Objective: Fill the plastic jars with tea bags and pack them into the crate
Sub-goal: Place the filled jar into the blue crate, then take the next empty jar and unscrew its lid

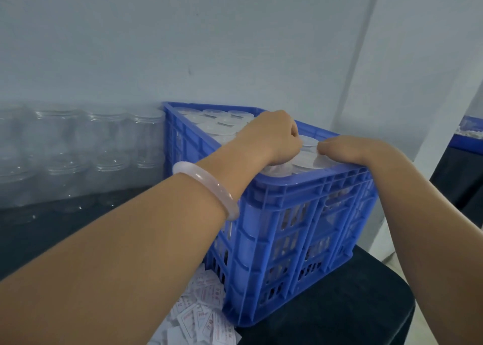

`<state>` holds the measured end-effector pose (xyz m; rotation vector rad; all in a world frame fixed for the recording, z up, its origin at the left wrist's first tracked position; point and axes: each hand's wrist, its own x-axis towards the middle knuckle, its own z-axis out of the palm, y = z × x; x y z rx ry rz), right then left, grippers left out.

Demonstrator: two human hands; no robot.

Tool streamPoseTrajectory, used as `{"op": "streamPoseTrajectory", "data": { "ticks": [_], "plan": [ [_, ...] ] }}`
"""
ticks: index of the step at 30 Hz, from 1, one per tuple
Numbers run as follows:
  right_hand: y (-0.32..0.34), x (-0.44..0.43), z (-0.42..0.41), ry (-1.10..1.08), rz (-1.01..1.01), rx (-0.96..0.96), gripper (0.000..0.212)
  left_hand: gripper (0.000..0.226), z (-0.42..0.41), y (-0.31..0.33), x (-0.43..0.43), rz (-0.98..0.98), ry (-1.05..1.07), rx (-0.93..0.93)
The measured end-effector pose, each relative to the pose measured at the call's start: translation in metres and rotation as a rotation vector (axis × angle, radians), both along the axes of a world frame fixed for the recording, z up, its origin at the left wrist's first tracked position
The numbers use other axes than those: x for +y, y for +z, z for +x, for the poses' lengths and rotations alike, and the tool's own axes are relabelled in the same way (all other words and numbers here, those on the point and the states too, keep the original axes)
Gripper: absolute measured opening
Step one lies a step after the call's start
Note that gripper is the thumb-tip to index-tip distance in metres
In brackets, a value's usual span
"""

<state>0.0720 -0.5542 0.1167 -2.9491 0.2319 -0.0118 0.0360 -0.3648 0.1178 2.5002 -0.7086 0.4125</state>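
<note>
The left hand's (271,138) fingers were hidden beneath its knuckles, curled down round the lid of the corner jar (278,168) in the blue crate (308,195), which stood on the black counter (339,305). The right hand (358,148) lay bent-fingered on a neighbouring lid (322,159); whether it gripped could not be told. The left forearm partly covered the tea bags (203,316). Blurred empty jars (104,140) stood stacked left of the crate.

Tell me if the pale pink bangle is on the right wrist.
No, the pale pink bangle sits on the wrist of the left hand.
</note>
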Motion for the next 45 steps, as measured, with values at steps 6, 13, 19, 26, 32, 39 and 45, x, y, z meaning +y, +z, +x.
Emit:
{"op": "streamPoseTrajectory", "data": {
  "ticks": [6,13,19,26,32,39,45],
  "plan": [
    [0.000,0.007,-0.007,0.073,0.036,-0.182,0.022,0.024,-0.022,-0.007,0.039,-0.201,-0.024,-0.040],
    [0.026,0.128,-0.054,0.569,0.213,-0.550,0.019,0.037,-0.028,-0.001,0.114,-0.408,0.056,-0.074],
    [0.025,0.261,-0.063,0.787,0.198,-0.587,0.015,0.027,-0.042,0.001,0.203,-0.303,0.282,-0.202],
    [-0.025,0.388,-0.049,0.915,0.273,-0.351,0.029,0.026,-0.057,-0.043,0.312,-0.135,0.578,-0.041],
    [-0.103,0.451,-0.034,0.923,0.285,-0.072,0.034,0.040,-0.050,-0.118,0.395,0.055,0.861,0.168],
    [-0.150,0.499,-0.015,0.946,0.257,-0.043,0.042,0.075,-0.035,-0.161,0.444,0.175,0.914,0.233],
    [-0.156,0.539,0.010,1.003,0.276,-0.176,0.066,0.067,-0.002,-0.152,0.457,0.227,0.966,0.126]
  ]
}}
